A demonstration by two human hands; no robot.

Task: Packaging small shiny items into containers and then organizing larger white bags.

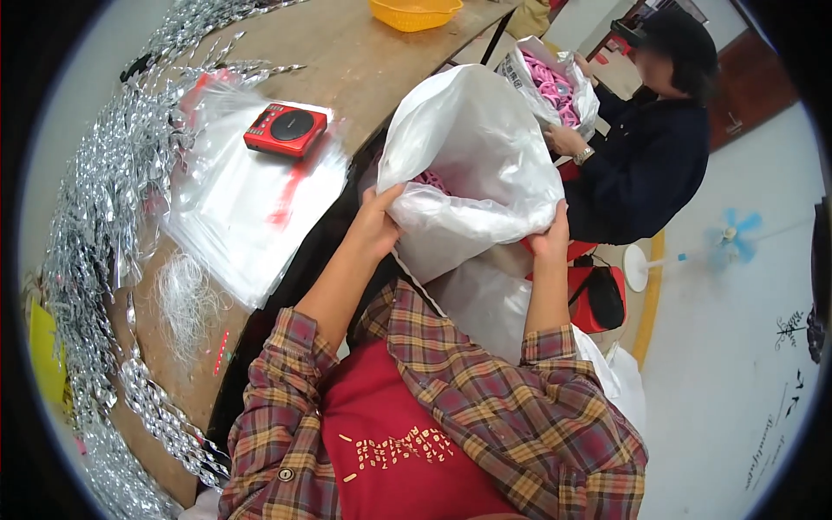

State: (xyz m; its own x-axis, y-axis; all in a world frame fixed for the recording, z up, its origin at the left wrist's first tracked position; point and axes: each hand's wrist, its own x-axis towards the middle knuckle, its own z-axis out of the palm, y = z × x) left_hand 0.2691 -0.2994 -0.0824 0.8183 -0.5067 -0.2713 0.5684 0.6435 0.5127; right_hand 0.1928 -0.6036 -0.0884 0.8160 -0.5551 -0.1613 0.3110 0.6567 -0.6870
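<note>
A large white woven sack (pixel 485 130) stands before me with its mouth spread wide. My left hand (pixel 377 223) is closed on the left side of its rim, thumb over the edge. On the right side, my right hand (pixel 549 232) pinches the rim as well. Some pink pieces (pixel 431 180) show inside the sack near its left wall; the rest of the inside is hidden by the front fold. Across from me, a person (pixel 641 139) in dark clothes and a cap holds another white sack (pixel 594 104) filled with pink ring-like pieces (pixel 553 87).
To my left, a wooden table (pixel 347 52) carries a red speaker-like device (pixel 286 130) on a stack of clear plastic bags (pixel 234 208). Silver tinsel strands (pixel 104 199) line its far side. A yellow basket (pixel 416 13) sits at the back. A fan (pixel 737 236) stands on the right.
</note>
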